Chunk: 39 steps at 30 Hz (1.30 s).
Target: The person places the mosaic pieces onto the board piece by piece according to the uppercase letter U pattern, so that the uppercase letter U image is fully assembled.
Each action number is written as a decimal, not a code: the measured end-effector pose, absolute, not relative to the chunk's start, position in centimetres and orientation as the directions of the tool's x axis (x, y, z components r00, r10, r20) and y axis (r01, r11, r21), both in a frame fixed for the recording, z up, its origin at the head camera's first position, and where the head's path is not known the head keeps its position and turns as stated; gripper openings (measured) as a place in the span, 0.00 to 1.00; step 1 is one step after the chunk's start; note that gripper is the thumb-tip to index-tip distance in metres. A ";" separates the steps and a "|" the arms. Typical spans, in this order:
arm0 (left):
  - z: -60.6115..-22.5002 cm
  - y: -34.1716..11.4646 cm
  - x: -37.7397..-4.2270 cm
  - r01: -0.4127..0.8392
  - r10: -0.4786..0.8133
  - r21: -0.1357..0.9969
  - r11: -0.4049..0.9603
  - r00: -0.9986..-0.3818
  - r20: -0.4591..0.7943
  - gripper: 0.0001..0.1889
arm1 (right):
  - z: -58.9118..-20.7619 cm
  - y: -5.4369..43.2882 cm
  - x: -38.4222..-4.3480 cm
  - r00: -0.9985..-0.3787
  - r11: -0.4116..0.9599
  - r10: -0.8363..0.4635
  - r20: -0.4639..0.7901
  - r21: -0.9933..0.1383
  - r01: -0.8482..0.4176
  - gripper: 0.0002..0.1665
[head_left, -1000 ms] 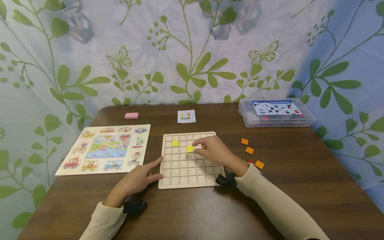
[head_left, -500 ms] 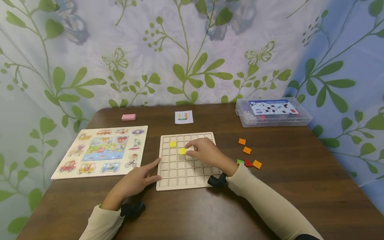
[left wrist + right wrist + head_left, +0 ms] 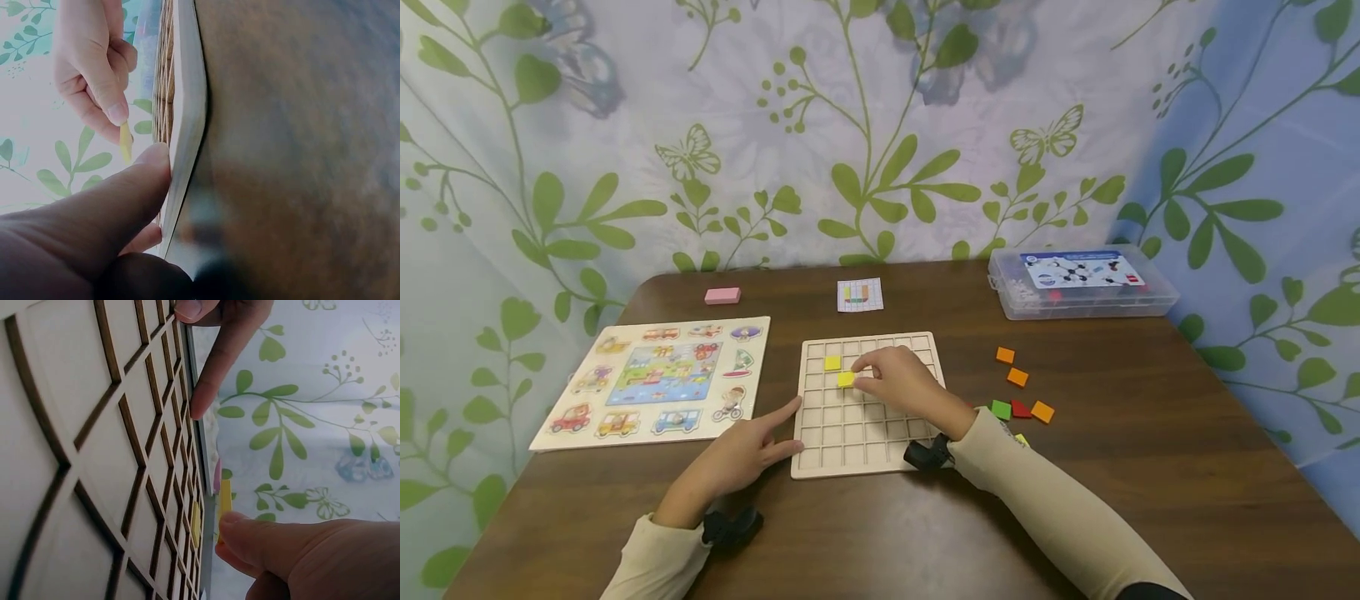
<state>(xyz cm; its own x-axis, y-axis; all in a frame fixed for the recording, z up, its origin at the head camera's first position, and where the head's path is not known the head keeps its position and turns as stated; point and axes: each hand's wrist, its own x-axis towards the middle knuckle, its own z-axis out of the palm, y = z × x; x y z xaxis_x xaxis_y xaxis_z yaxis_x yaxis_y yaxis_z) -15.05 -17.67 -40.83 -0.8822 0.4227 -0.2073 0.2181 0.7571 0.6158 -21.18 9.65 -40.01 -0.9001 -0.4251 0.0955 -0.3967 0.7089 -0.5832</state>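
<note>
A pale wooden grid board lies on the table, with one yellow square tile seated in a cell near its upper left. My right hand pinches a second yellow tile between thumb and index finger. In the right wrist view this held tile stands off the board's surface. My left hand touches the board's left edge with thumb and index finger spread apart. The left wrist view shows the left thumb against the board's side.
Right of the board lie orange tiles, a green tile, a red tile and a yellow tile partly behind the sleeve. A picture puzzle is at left. Behind are a pink block, a pattern card and a plastic case.
My right hand has moved left across the board with the pinched yellow tile, toward the seated one. The left hand stays at the board's edge. The view has shifted slightly.
</note>
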 end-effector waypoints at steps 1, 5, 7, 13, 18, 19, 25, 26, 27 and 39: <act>-40.8 -17.6 -15.1 0.221 0.422 0.612 0.759 -0.883 -0.206 0.37 | -40.0 9.6 -21.2 -0.902 0.709 -0.423 0.090 -0.586 -0.391 0.13; -40.8 -17.4 -15.2 0.232 0.417 0.590 0.774 -0.887 -0.199 0.37 | -40.2 9.2 -21.3 -0.909 0.717 -0.412 0.064 -0.593 -0.367 0.12; -40.8 -17.4 -15.1 0.228 0.411 0.584 0.779 -0.889 -0.202 0.37 | -40.4 8.9 -21.4 -0.911 0.716 -0.408 0.063 -0.596 -0.362 0.12; -40.9 -17.5 -14.9 0.209 0.399 0.584 0.785 -0.891 -0.218 0.37 | -41.1 7.9 -21.5 -0.915 0.707 -0.397 0.075 -0.610 -0.357 0.14; -40.9 -17.6 -14.9 0.222 0.411 0.591 0.775 -0.888 -0.206 0.36 | -41.8 7.4 -21.6 -0.921 0.717 -0.380 0.087 -0.601 -0.353 0.11; -40.9 -17.6 -15.0 0.225 0.413 0.589 0.776 -0.888 -0.204 0.36 | -41.8 7.4 -21.7 -0.921 0.719 -0.378 0.092 -0.598 -0.355 0.11; -41.1 -17.6 -15.2 0.244 0.424 0.580 0.777 -0.884 -0.195 0.36 | -42.1 7.2 -21.8 -0.926 0.731 -0.361 0.115 -0.582 -0.357 0.11; -41.1 -17.6 -15.2 0.245 0.425 0.580 0.777 -0.884 -0.196 0.36 | -42.2 7.1 -21.8 -0.927 0.731 -0.357 0.117 -0.582 -0.356 0.11; -41.1 -17.6 -15.2 0.245 0.425 0.580 0.777 -0.884 -0.196 0.36 | -42.2 7.1 -21.8 -0.928 0.731 -0.354 0.117 -0.584 -0.353 0.11; -41.0 -17.5 -15.2 0.217 0.404 0.576 0.788 -0.888 -0.218 0.36 | -42.7 6.9 -21.6 -0.931 0.751 -0.337 0.143 -0.556 -0.357 0.11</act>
<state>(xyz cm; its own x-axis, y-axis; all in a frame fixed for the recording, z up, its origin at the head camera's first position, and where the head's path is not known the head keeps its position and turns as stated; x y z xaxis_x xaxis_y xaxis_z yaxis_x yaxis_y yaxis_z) -15.23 -17.54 -41.03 -0.8882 0.4042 -0.2185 0.2171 0.7883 0.5758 -21.60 6.85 -42.65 -0.9306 -0.3370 0.1427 -0.3571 0.7508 -0.5558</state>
